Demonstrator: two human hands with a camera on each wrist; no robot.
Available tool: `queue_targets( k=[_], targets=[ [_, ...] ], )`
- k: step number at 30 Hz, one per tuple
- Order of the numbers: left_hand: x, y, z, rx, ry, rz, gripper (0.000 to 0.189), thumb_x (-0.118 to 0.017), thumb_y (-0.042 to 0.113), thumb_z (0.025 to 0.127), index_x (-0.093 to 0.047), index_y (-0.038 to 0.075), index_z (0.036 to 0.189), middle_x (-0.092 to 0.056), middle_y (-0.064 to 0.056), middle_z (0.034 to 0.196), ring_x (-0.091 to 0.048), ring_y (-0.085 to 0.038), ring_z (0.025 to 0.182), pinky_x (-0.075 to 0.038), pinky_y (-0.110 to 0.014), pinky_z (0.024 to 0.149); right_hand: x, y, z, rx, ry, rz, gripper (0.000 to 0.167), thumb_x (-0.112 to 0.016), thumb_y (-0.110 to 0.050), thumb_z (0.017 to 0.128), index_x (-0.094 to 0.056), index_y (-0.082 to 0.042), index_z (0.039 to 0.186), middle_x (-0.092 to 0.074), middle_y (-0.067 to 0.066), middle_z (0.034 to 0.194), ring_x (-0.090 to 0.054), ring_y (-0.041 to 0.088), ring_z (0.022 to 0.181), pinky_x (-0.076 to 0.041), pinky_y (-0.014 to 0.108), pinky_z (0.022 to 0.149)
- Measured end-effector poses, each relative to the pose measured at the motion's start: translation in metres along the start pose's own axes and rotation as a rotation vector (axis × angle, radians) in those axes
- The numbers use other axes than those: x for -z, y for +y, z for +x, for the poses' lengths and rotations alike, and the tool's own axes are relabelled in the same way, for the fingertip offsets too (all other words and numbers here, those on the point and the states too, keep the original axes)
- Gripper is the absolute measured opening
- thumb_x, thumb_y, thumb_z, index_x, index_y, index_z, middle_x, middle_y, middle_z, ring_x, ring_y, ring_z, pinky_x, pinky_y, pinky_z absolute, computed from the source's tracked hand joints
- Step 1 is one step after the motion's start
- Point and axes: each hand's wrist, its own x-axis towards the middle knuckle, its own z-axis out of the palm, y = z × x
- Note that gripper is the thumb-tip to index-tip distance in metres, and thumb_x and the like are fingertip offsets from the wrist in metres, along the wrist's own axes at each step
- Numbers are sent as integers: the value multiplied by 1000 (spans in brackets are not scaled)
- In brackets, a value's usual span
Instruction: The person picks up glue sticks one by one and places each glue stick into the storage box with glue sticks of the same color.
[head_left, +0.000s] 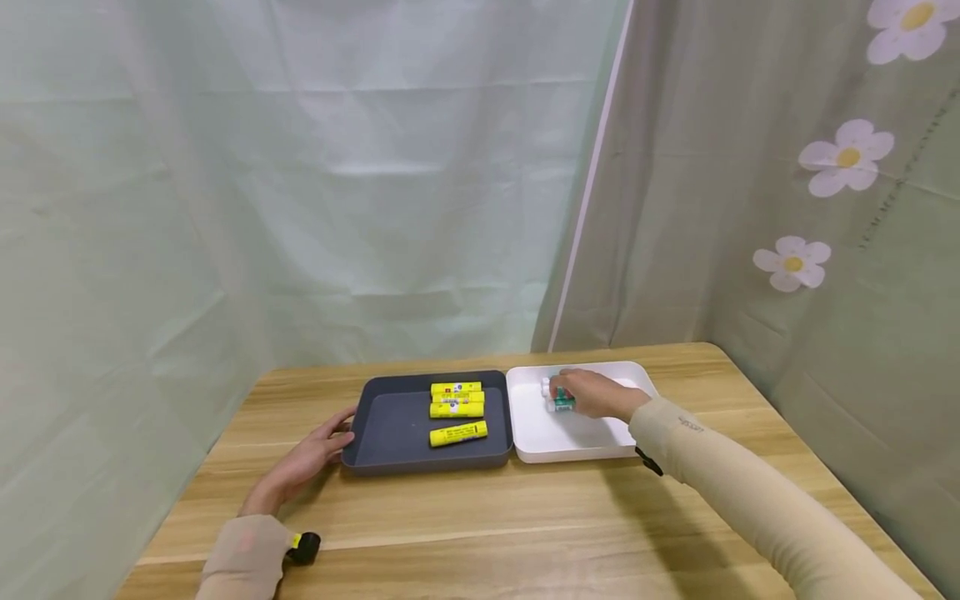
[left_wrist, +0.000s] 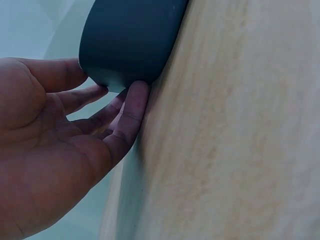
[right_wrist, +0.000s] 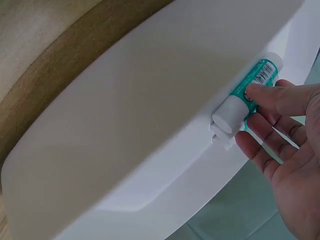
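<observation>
In the head view, a dark grey tray (head_left: pixel 397 429) holds yellow glue sticks: three lie side by side, and one yellow glue stick (head_left: pixel 458 434) is set apart nearer the front. My left hand (head_left: pixel 311 454) rests at that tray's left end, its fingertips (left_wrist: pixel 136 92) touching the outer wall. Over the white tray (head_left: pixel 528 433) on the right is my right hand (head_left: pixel 596 394). Its thumb and fingers pinch a green-and-white glue stick (right_wrist: pixel 254 80) lying in the tray. More white-capped sticks show beside it, partly hidden by the hand.
Both trays stand side by side on a wooden table (head_left: pixel 450 533), with their short walls meeting. A pale curtain (head_left: pixel 420 183) hangs close behind the table, and a grey curtain with printed flowers (head_left: pixel 846 158) hangs to the right.
</observation>
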Motion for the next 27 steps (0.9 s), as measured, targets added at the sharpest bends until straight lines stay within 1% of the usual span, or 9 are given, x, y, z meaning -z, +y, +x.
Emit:
queue_targets(
  k=[5,9,12,15,18,23,25,27],
  targets=[
    [2,0,1,-4,-9,9,63,-43,15,113,-11,2,166,-12,-35,162,-19,-52,150,-26,-65,119,6,1,-1,-25,17,-2,38,-64,19,85,-70,-9,110,-61,6,96,-52,18,83,-49,38,79],
    [2,0,1,-3,-12,7,64,-43,15,113,-11,2,166,-11,-35,162,-18,-52,150,-26,-65,119,9,2,-2,-51,26,54,41,-60,21,83,-69,-8,111,-61,8,94,-51,19,83,-47,38,77],
    [2,-1,1,-1,-11,9,64,-44,15,113,-11,2,166,-13,-35,162,-19,-52,150,-28,-64,119,11,3,-5,-69,30,125,39,-63,20,84,-70,-7,112,-62,10,93,-52,20,83,-47,38,77],
    [2,-1,1,-7,-6,17,64,-45,16,113,-12,2,166,-14,-35,161,-22,-52,149,-29,-64,118,13,4,-6,-73,37,168,36,-69,17,86,-70,-5,113,-63,11,94,-53,20,84,-49,37,78],
    [2,-2,1,-11,-3,19,65,-45,18,113,-12,2,166,-15,-36,161,-23,-52,148,-30,-64,118,13,6,-8,-69,52,192,35,-72,15,87,-69,-4,115,-64,12,96,-54,21,86,-50,38,79],
    [2,-2,0,-4,8,17,66,-46,22,113,-11,4,167,-16,-35,161,-26,-51,148,-32,-61,118,15,8,-11,-47,89,243,35,-71,16,87,-69,-1,118,-63,17,98,-58,28,89,-50,39,80],
    [3,-2,0,-17,25,27,66,-46,22,113,-11,2,166,-20,-35,160,-32,-51,145,-37,-57,116,16,8,-12,-34,109,261,36,-70,16,86,-69,1,118,-63,18,98,-58,29,89,-50,39,79],
    [6,1,-1,-48,42,41,65,-44,21,114,-12,-1,165,-25,-35,157,-37,-51,142,-42,-53,113,18,8,-13,-17,134,275,36,-70,16,85,-69,2,118,-63,18,96,-57,27,87,-49,38,78]
  ],
)
